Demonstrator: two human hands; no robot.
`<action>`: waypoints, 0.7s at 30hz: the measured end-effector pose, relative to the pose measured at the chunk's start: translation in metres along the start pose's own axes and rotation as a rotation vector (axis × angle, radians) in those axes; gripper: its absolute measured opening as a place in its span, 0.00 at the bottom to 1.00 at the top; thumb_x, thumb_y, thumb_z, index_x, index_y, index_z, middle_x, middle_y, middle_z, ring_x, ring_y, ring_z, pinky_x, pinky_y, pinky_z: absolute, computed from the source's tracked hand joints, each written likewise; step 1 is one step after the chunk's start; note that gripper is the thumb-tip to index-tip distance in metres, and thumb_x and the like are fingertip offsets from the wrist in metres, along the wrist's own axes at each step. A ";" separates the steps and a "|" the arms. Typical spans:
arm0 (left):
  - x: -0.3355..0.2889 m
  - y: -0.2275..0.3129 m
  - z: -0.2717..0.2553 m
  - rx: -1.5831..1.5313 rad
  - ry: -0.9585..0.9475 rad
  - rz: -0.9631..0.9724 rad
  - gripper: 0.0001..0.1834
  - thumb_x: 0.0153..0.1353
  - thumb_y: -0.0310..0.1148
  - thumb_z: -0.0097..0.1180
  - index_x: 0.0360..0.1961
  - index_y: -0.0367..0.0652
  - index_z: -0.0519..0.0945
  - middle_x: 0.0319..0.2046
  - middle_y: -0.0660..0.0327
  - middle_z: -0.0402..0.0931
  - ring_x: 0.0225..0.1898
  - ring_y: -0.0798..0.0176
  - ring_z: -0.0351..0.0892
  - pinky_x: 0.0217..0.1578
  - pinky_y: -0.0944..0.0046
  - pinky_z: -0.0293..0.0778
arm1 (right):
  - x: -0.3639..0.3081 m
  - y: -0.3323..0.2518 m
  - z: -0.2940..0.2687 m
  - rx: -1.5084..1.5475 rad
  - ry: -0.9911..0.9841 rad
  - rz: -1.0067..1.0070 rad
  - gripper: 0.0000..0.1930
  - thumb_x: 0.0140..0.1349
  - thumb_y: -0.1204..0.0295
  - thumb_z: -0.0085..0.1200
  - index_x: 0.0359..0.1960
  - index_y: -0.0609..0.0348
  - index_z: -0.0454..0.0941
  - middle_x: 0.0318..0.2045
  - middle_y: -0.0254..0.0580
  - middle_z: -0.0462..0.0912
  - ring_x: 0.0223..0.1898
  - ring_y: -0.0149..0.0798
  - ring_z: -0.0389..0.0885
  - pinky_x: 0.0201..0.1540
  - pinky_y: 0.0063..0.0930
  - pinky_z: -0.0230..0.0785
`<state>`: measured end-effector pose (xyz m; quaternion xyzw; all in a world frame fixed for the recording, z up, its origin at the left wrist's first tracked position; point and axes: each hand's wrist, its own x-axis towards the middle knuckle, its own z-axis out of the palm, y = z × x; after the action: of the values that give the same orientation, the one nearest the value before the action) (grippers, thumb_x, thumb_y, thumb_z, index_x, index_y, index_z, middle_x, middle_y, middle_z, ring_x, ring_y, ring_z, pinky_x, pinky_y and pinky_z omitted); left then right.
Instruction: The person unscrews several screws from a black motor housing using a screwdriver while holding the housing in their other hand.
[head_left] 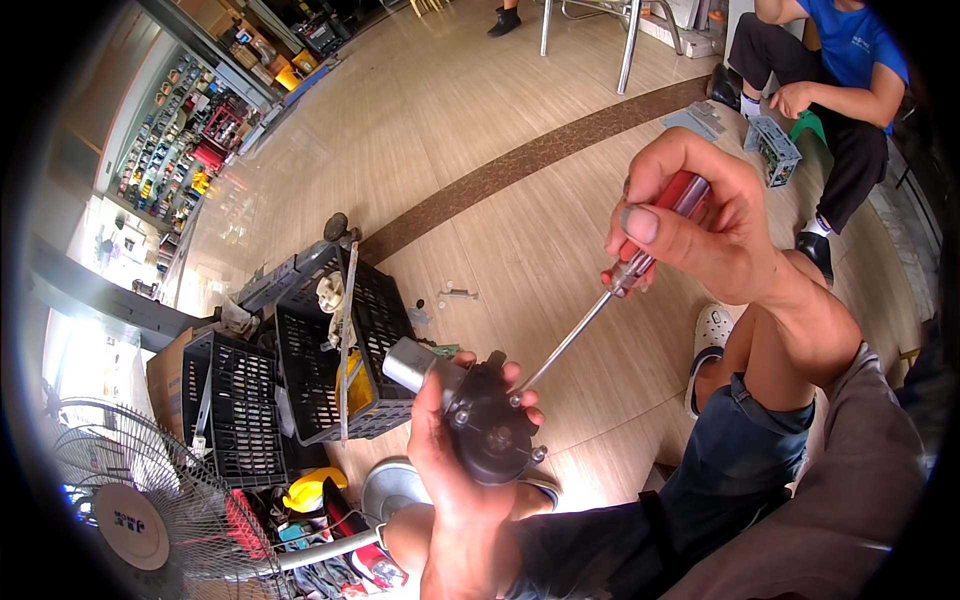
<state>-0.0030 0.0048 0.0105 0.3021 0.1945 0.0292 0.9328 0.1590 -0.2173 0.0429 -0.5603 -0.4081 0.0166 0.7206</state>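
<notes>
My left hand [452,500] is wrapped round a small geared motor [488,432], with a black round housing and a silver cylinder sticking out to the left. Screws show at the housing's edge. In my right hand [735,225] is a screwdriver [572,340] with a clear red handle, gripped between thumb and curled fingers. Its long metal shaft slants down to the left. The tip meets the housing's upper right edge by a screw; whether it sits in the screw head I cannot tell.
Black plastic crates [300,402] stand on the floor at left, beside a wire-caged fan [135,525]. Tools and a yellow object [312,490] lie near my knee. Small loose parts [458,294] lie beyond the crates. At upper right a seated person in blue [850,45] is near a grey-blue metal frame [772,150].
</notes>
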 end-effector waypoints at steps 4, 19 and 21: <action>0.000 0.000 -0.001 0.009 -0.005 0.000 0.22 0.72 0.52 0.44 0.51 0.45 0.75 0.44 0.46 0.79 0.38 0.47 0.80 0.39 0.50 0.78 | 0.000 -0.001 -0.001 -0.004 -0.001 0.028 0.07 0.69 0.75 0.57 0.43 0.64 0.74 0.30 0.38 0.84 0.29 0.27 0.85 0.26 0.16 0.76; 0.000 -0.004 0.001 -0.010 0.029 -0.015 0.19 0.72 0.49 0.48 0.50 0.47 0.74 0.43 0.50 0.80 0.37 0.46 0.81 0.38 0.50 0.79 | 0.001 -0.001 -0.004 -0.055 -0.051 0.136 0.14 0.69 0.73 0.59 0.51 0.63 0.71 0.33 0.41 0.84 0.34 0.32 0.87 0.34 0.23 0.79; 0.000 -0.004 0.001 -0.007 0.031 -0.004 0.19 0.71 0.49 0.49 0.50 0.47 0.75 0.42 0.50 0.80 0.37 0.46 0.81 0.38 0.50 0.79 | 0.001 0.000 -0.004 0.012 -0.056 0.093 0.16 0.67 0.75 0.60 0.53 0.63 0.70 0.36 0.42 0.84 0.37 0.33 0.87 0.39 0.25 0.80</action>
<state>-0.0028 0.0012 0.0092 0.2980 0.2095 0.0329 0.9307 0.1619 -0.2203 0.0429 -0.5739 -0.4012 0.0682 0.7107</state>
